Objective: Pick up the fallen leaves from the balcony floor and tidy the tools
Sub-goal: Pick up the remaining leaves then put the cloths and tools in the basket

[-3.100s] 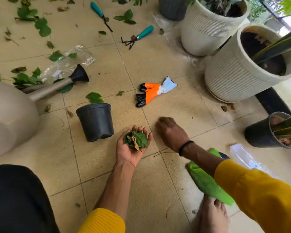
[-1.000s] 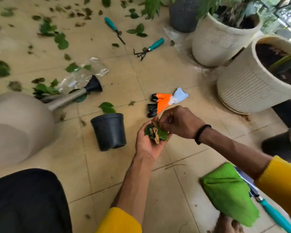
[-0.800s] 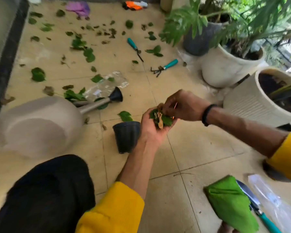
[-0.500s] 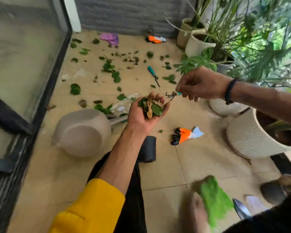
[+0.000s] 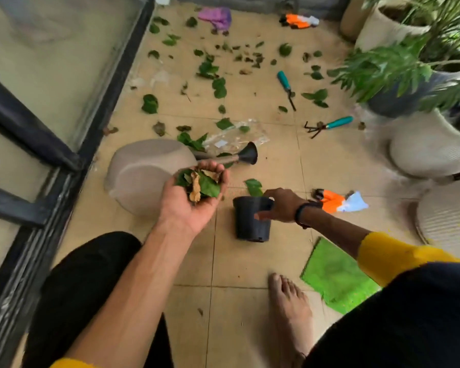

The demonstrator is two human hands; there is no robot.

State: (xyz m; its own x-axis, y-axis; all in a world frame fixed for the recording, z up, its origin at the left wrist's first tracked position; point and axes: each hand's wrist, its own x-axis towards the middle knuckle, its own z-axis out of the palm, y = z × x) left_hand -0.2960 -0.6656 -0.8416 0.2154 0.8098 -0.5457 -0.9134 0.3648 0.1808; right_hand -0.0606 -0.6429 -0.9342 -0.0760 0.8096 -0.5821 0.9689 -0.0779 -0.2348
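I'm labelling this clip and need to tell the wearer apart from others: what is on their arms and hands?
Both hands are bare, with no gloves. The left hand has a bare forearm, with a yellow sleeve pushed up near the elbow. The right hand has a black band round the wrist and a yellow sleeve pushed up the forearm.

Soft even daylight; motion blur; edges warped.

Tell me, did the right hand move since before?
Yes. The right hand went from above the collected leaves down to the black pot on the floor, and now grips its rim.
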